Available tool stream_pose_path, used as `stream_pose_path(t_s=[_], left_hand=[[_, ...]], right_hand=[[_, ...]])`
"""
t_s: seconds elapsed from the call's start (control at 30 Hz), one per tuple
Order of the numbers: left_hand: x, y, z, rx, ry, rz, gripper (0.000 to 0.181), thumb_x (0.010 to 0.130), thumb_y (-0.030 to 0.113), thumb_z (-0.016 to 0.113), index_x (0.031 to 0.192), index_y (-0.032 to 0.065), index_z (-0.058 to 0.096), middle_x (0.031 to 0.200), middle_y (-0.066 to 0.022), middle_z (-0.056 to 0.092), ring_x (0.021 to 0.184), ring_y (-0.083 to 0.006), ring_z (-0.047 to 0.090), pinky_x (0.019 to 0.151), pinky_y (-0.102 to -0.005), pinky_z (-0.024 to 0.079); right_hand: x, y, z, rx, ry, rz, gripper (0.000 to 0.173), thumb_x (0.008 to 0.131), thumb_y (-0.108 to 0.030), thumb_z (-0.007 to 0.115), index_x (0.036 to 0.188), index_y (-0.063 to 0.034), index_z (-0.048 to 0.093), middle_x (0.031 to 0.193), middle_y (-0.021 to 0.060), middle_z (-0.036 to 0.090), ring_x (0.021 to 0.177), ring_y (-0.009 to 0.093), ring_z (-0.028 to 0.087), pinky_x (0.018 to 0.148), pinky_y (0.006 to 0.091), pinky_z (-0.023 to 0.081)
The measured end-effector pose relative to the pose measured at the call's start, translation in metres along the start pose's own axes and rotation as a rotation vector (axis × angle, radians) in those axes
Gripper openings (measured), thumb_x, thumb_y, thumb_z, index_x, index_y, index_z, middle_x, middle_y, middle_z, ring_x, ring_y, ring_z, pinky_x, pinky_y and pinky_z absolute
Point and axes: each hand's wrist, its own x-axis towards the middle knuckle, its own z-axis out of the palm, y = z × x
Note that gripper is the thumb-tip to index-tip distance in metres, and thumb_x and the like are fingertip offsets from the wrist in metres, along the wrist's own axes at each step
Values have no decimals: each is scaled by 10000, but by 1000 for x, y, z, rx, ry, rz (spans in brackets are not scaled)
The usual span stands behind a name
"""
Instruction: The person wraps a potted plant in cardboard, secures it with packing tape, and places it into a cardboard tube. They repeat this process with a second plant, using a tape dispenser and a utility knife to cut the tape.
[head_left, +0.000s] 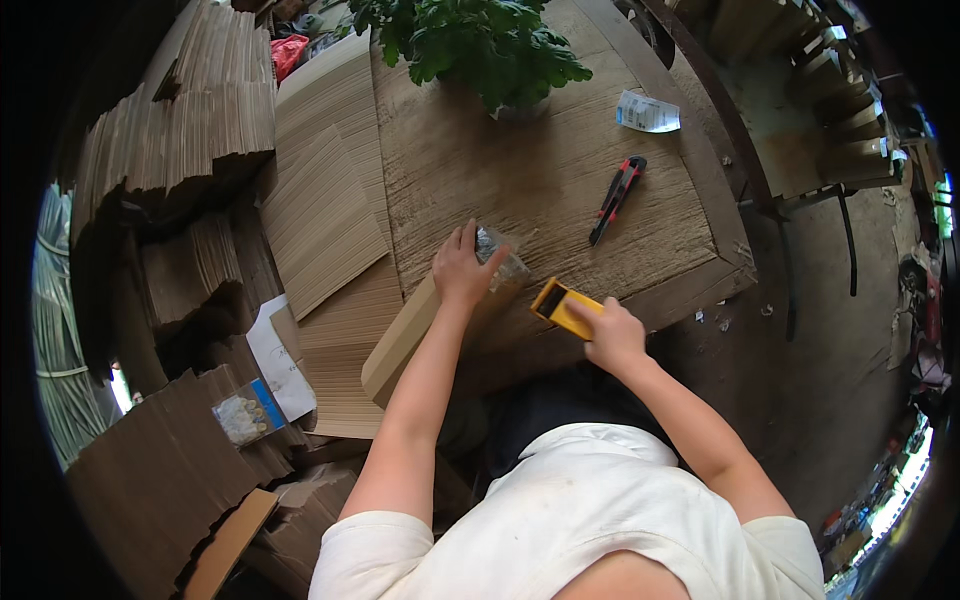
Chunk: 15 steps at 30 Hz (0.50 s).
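Observation:
My left hand (466, 268) grips the upper end of a long, narrow cardboard box (405, 341), where clear plastic wrapping (504, 259) shows around something silvery. The box lies slantwise at the front of a wooden table (555, 195), partly hidden by my left arm. In my right hand (611, 330) is a yellow tape dispenser (564, 306) with a dark part near its front end, held over the table's front edge to the right of the box. Beyond it lies a red and black snap-off utility knife (618, 201), its blade not clearly visible.
A leafy green potted plant (487, 52) stands at the far side of the table. A curled white label (648, 112) lies at the right. Flat cardboard sheets (322, 225) cover the left side, with stacks of cardboard (187, 112) beyond. A metal-framed rack (795, 127) stands at right.

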Motion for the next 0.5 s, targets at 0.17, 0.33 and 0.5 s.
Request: stream_pose_path(t_s=[0.17,0.33,0.5], left_hand=[[-20,37,-34,-646,77,-257,626,807,562,560,1129,25,573,1019,-134,610,912,-260,595,792,-371,481],[-20,77,-65,-1574,-706,-993,476,854,469,581,1037,30,592,802,-75,635,678,-147,606,642,-274,503],[-16,90,-63,-1537,-621,-1186,347,887,386,564,1006,61,586,835,-52,635,697,-144,606,673,-295,512]], right_hand=[[-17,37,-55,594,34,209,739,585,-31,596,1274,-292,535,823,102,527,765,266,574,784,304,479],[25,33,-74,1277,-232,145,747,566,46,519,1306,-52,491,1248,122,528,1138,192,510,991,254,348],[57,46,-79,1318,-443,73,751,563,52,513,1308,-44,485,1291,122,500,1181,187,483,1010,258,330]])
